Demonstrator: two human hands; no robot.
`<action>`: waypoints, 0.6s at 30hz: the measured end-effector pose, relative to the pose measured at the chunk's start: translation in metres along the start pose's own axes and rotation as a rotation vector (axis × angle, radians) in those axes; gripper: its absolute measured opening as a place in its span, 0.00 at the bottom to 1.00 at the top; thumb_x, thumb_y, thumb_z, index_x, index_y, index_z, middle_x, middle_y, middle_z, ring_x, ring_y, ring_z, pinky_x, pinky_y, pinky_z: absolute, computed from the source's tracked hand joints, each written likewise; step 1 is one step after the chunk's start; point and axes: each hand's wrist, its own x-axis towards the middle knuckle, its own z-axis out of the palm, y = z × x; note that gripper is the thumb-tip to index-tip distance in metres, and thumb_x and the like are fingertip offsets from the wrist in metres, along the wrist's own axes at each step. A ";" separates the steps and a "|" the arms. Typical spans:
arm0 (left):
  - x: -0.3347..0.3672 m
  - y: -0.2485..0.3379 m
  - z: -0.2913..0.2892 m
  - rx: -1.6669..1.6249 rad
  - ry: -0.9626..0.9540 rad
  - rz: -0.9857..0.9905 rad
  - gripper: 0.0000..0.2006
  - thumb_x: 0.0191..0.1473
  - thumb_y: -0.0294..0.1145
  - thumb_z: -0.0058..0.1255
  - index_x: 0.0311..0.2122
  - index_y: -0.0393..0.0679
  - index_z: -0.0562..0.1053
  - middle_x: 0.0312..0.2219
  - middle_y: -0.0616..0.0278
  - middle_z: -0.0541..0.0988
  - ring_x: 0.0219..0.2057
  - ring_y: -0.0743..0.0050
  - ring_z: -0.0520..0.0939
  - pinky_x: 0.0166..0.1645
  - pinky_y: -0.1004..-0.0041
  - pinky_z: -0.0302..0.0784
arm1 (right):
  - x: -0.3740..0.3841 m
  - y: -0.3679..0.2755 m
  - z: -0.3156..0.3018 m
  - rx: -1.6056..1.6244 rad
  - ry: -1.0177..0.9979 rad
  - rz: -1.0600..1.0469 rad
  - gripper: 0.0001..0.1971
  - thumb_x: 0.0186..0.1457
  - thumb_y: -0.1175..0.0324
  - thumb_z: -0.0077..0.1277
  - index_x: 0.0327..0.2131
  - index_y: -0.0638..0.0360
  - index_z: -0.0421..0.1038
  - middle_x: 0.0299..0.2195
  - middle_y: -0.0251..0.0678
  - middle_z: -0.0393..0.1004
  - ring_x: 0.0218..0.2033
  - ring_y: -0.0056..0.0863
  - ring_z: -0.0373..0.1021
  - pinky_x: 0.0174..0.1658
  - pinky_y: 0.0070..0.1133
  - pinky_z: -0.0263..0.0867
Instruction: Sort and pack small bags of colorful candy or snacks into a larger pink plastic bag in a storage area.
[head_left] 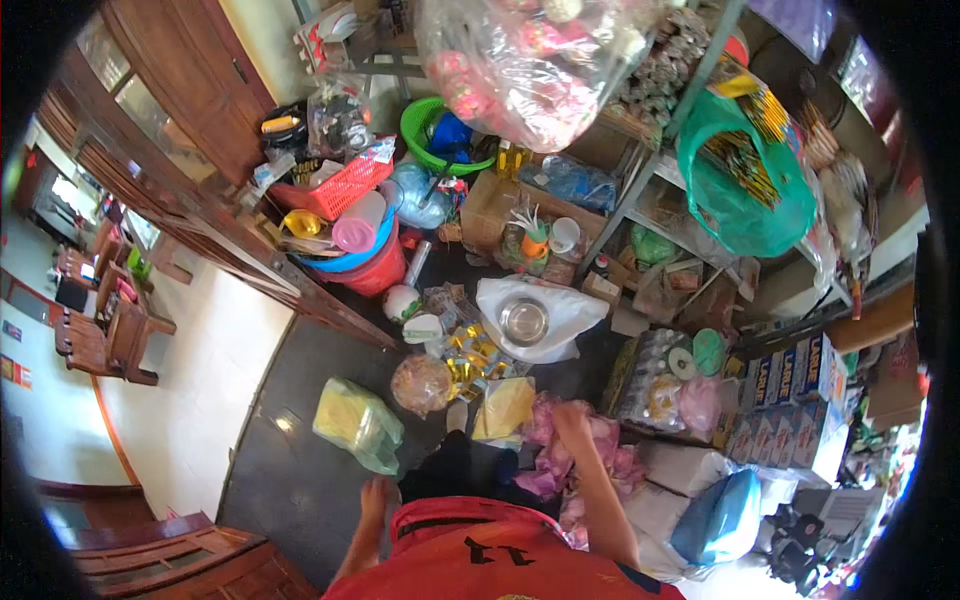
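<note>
On the dark floor, to the right of the person's legs, the right hand (572,420) reaches down to a heap of pink plastic bags (608,442) and touches it. Its fingers are too hard to see, so I cannot tell if they grip a bag. The left hand (374,492) is low by the person's left side, just beside the tip of a see-through bag with something yellow inside (357,418). I cannot tell if that hand is open or closed.

The pink heap lies just right of a flat yellow pack (503,408). Near that pack are a round clear bag (421,385) and some shiny gold packets (472,358). Farther up, a metal bowl (523,322) sits on a white plastic bag (575,310).

To the right there are white and blue boxes (790,400) in a stack and a big blue bundle (720,515). Past the bowl, on the left, stands a red bucket (378,268), with a green tub (425,130) farther back. A large clear bag with pink things (540,75) is up at the top.
</note>
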 end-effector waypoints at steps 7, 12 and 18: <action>0.152 0.365 -0.054 -0.422 0.001 0.803 0.14 0.64 0.37 0.45 0.44 0.37 0.75 0.34 0.63 0.78 0.33 0.79 0.75 0.42 0.75 0.73 | 0.210 -0.274 -0.167 0.305 0.290 -0.398 0.18 0.61 0.66 0.46 0.54 0.60 0.66 0.50 0.48 0.73 0.51 0.45 0.70 0.50 0.29 0.67; 0.217 0.623 -0.109 -0.433 0.015 1.408 0.14 0.65 0.34 0.43 0.47 0.34 0.72 0.41 0.55 0.79 0.45 0.69 0.78 0.53 0.71 0.70 | 0.358 -0.397 -0.250 0.443 0.307 -0.574 0.25 0.61 0.64 0.45 0.58 0.67 0.60 0.57 0.54 0.66 0.60 0.42 0.63 0.60 0.27 0.57; 0.245 0.798 -0.100 -0.567 0.106 1.674 0.13 0.60 0.29 0.42 0.47 0.34 0.71 0.41 0.43 0.77 0.43 0.47 0.78 0.47 0.62 0.72 | 0.462 -0.415 -0.319 0.510 0.740 -0.355 0.32 0.54 0.61 0.47 0.59 0.69 0.57 0.54 0.64 0.64 0.55 0.62 0.62 0.61 0.40 0.55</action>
